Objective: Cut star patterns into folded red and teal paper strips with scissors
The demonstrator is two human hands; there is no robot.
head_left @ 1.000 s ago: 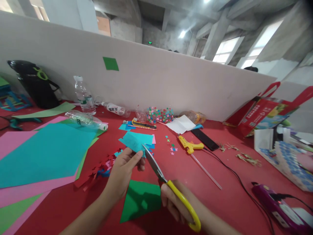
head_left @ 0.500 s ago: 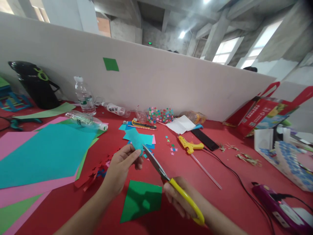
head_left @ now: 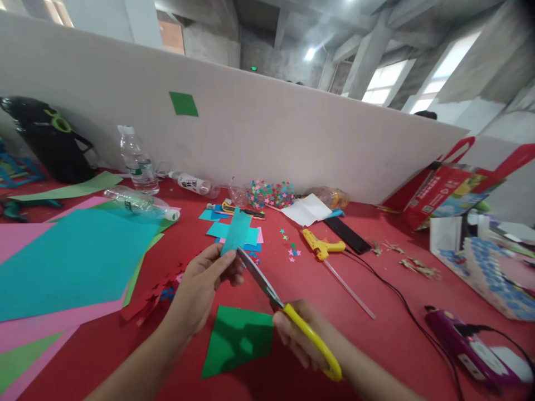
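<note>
Between the thumb and fingers of my left hand [head_left: 211, 284] is a strip of turquoise paper [head_left: 239, 225], held up over the table. My right hand [head_left: 307, 334] grips a pair of scissors [head_left: 267, 287] with yellow handles, its blades pointing up and left. The blade tips meet the lower right edge of the strip, close to my left fingertips; whether they have cut into it I cannot tell. Below the hands lies a square of green paper [head_left: 238, 340]. Behind the strip are more turquoise paper pieces [head_left: 251, 235] and small paper stars [head_left: 292, 252].
To the left spread large coloured sheets [head_left: 75, 256], with an empty plastic bottle [head_left: 140, 203] on top. A yellow glue gun [head_left: 321, 244], its cord, a black phone [head_left: 346, 235] and a purple power strip [head_left: 476, 351] lie to the right. A white partition [head_left: 267, 133] stands behind.
The turquoise strip has turned from leaning left to leaning slightly right. Both hands and the scissors sit a little further left in view, as the camera has shifted slightly.
</note>
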